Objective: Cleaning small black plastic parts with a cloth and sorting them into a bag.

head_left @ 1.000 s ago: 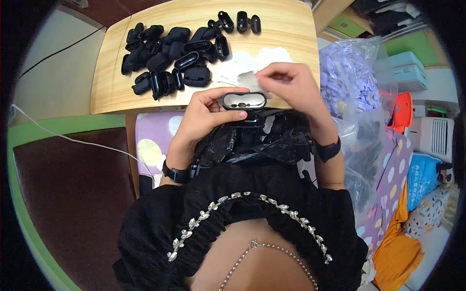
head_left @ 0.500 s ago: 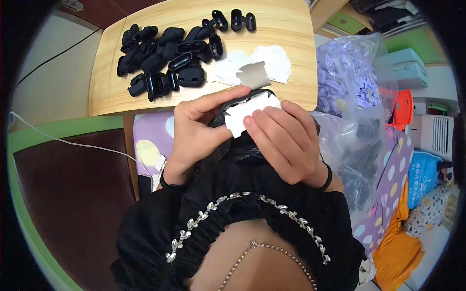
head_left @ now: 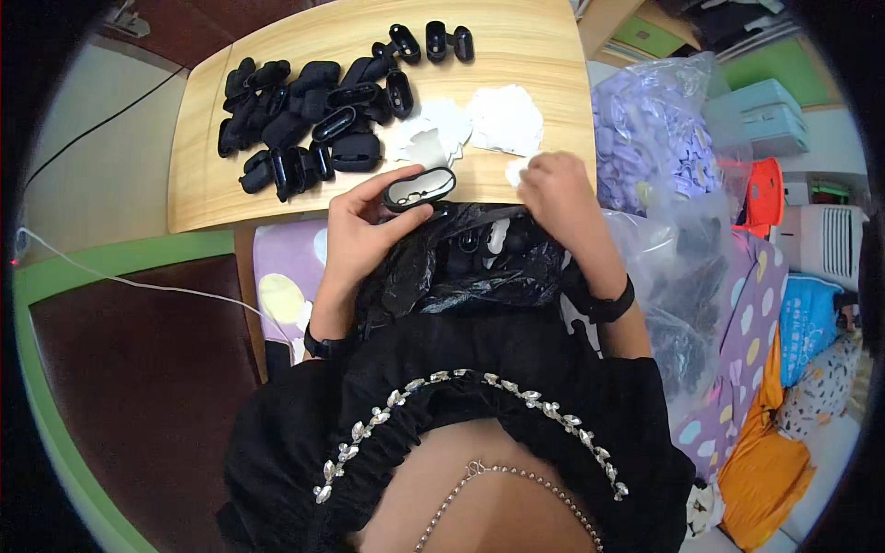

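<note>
Between left fingers [head_left: 406,221], black case [head_left: 419,190]; at right fingers [head_left: 546,173], white piece [head_left: 514,172].

Single fisheye view from the head, downward at close range toward the table [head_left: 525,55]

Shows a smooth wooden table [head_left: 530,55] far, glossy plastic cases [head_left: 334,123] left, matt paper pieces [head_left: 505,120] right, and a crinkled, shiny plastic bag [head_left: 412,279] near.

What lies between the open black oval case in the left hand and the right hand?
The head view shows bare wooden tabletop between the black oval case and the right hand, with a white piece showing at its fingers.
</note>
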A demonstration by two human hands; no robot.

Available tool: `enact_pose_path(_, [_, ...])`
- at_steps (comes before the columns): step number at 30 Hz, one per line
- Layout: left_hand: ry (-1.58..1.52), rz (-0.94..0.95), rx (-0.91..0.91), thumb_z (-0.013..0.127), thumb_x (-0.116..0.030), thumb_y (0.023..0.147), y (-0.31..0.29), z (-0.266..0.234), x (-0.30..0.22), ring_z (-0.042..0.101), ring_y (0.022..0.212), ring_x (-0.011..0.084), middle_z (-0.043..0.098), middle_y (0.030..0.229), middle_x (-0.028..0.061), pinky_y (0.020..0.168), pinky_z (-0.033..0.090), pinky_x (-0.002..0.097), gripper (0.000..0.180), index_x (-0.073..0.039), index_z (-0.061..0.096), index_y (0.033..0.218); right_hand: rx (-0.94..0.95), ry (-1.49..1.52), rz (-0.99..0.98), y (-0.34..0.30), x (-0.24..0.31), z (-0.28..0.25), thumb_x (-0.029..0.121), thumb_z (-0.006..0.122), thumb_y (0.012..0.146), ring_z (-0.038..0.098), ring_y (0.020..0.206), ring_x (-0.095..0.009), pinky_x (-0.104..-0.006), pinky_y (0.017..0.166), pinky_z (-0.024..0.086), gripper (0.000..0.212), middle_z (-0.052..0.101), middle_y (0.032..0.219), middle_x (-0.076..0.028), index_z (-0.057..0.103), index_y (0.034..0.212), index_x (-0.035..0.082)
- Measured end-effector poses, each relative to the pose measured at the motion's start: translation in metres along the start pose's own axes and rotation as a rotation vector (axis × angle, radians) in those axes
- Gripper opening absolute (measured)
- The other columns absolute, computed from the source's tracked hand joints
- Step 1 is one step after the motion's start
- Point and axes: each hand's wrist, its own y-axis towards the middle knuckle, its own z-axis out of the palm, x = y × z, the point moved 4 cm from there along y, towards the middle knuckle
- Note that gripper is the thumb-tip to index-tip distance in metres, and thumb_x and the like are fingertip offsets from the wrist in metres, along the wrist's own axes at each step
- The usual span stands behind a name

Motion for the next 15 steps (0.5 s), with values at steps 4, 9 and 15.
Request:
enact_pose_path(4, [0.039, 0.002, 0.100, 0.072, 0.006, 0.071, -0.002, 0.013, -0.005, 0.061, 0.088, 0.0089, 0.064, 0.103, 0.0082, 0.075, 0.049, 0.0196, 0.044, 0.001, 0.061, 0.114, -0.126, 0.315, 0.010, 0.000, 0.017, -0.019, 0.009, 0.066, 0.081, 0.062, 0.079, -0.023, -0.0282, 0.071, 0.049, 0.014, 0.063, 0.095, -0.010, 0.064, 0.090, -0.002])
enact_pose_path(9, [0.045, -0.066, 0.219, 0.072, 0.004, 0.072, -0.008, 0.043, -0.005, 0.060, 0.082, 0.0086, 0.065, 0.100, 0.0066, 0.070, 0.049, 0.0209, 0.044, 0.001, 0.060, 0.114, 0.168, 1.393, 0.487, 0.001, 0.021, -0.006, 0.016, 0.063, 0.087, 0.060, 0.073, -0.010, -0.0210, 0.067, 0.048, 0.019, 0.063, 0.087, -0.005, 0.063, 0.091, -0.003])
enact_pose_path(15, [0.683, 0.140, 0.521, 0.075, -0.009, 0.070, -0.035, 0.036, 0.045, 0.062, 0.089, 0.0260, 0.065, 0.101, 0.0105, 0.079, 0.049, 0.0324, 0.038, -0.002, 0.063, 0.105, 0.370, 1.732, 0.728, -0.032, -0.001, 0.020, 0.015, 0.063, 0.087, 0.057, 0.070, -0.005, -0.0179, 0.061, 0.046, 0.016, 0.063, 0.077, -0.001, 0.062, 0.089, -0.001])
